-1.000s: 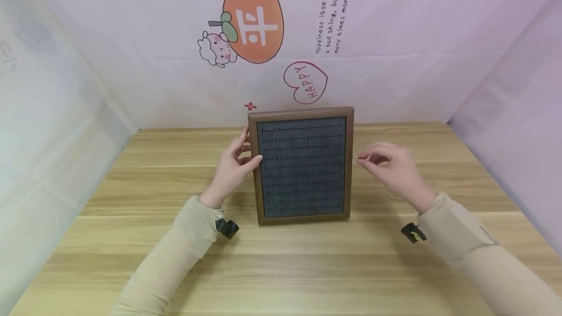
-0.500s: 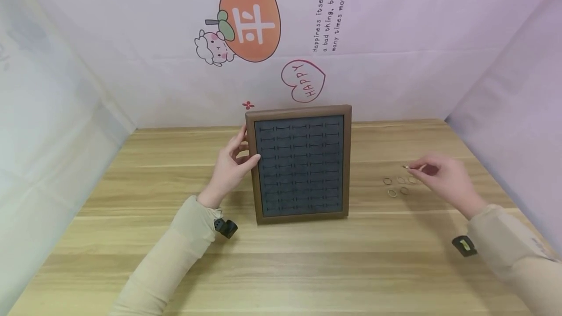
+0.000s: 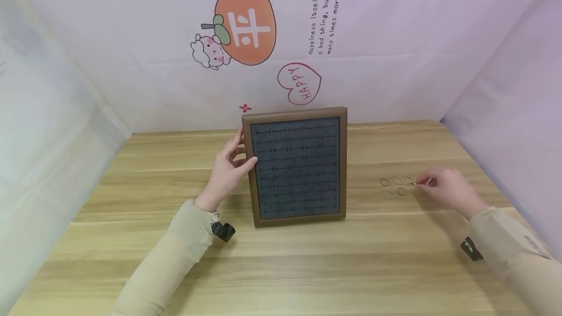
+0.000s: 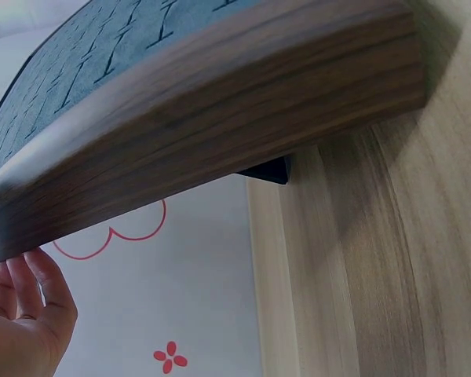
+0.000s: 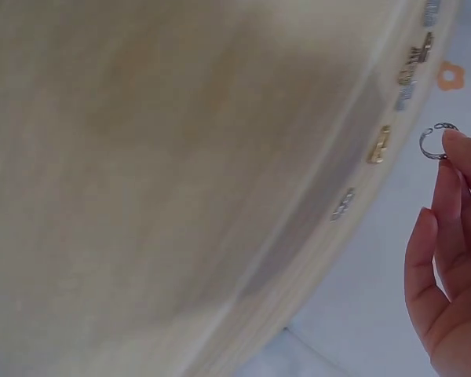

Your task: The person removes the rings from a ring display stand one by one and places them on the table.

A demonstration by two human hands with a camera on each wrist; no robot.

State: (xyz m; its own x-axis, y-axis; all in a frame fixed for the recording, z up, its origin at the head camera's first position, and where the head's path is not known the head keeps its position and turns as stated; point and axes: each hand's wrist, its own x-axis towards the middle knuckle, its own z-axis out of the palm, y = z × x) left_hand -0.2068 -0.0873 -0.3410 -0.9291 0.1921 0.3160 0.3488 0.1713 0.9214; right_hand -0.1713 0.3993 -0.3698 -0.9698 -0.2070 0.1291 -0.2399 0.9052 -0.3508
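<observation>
A ring display board (image 3: 298, 169) with a brown wooden frame and a dark grey slotted pad stands tilted up on the table. My left hand (image 3: 226, 174) grips its left edge, thumb on the front and fingers behind. In the left wrist view, the fingers of the left hand (image 4: 35, 306) reach the frame's underside (image 4: 220, 133). To the board's right, my right hand (image 3: 448, 189) is beside a small group of rings (image 3: 401, 191). Between its thumb and fingertip it pinches a silver ring (image 5: 424, 147) with an open band, seen in the right wrist view.
Several gold and silver rings (image 5: 378, 145) lie on the wood-grain table (image 3: 298, 262). A printed white cloth (image 3: 373, 87) hangs behind the table, and pale cloth walls (image 3: 48, 111) flank it. Under the board a black support (image 4: 271, 170) shows.
My right hand has moved from the board's right edge out to the rings and then lowered close to the table. The left hand keeps its hold on the board.
</observation>
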